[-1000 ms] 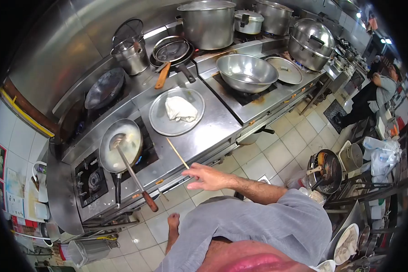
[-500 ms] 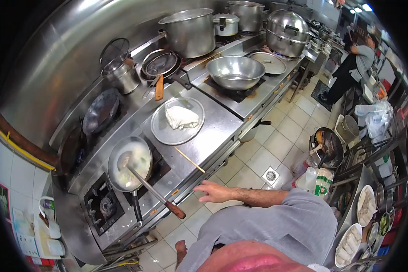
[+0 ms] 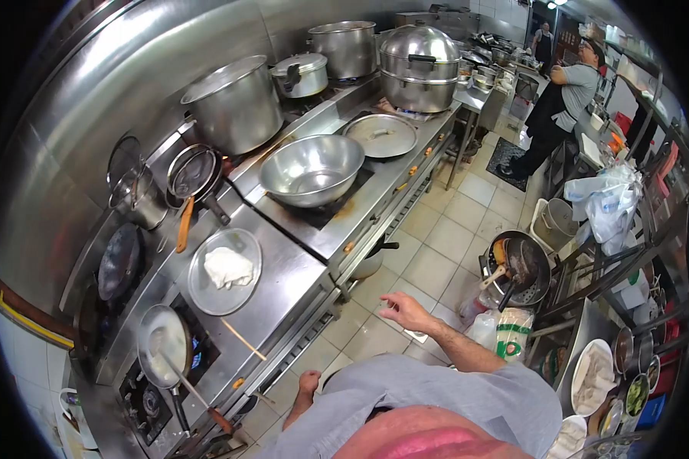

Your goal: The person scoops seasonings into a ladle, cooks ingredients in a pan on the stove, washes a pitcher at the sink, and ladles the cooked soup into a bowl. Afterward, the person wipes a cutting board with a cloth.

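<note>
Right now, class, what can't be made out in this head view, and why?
In the head view:
Domed pot's contents: hidden by its lid.
Left hand: too small to tell whether it holds anything.
Food in the frying pan: too blurred to identify.
Lowest white dish: cut off by lower edge.

On the steel stove counter (image 3: pixel 289 268): round tray (image 3: pixel 216 301), wooden stick (image 3: pixel 244 340), frying pan (image 3: pixel 177 330), metal bowl (image 3: pixel 312 173).

R hand (image 3: pixel 406 310) fwd, fingers sl. bent, L hand (image 3: pixel 308 382) lower, nearer body, finger pose unclear
</note>
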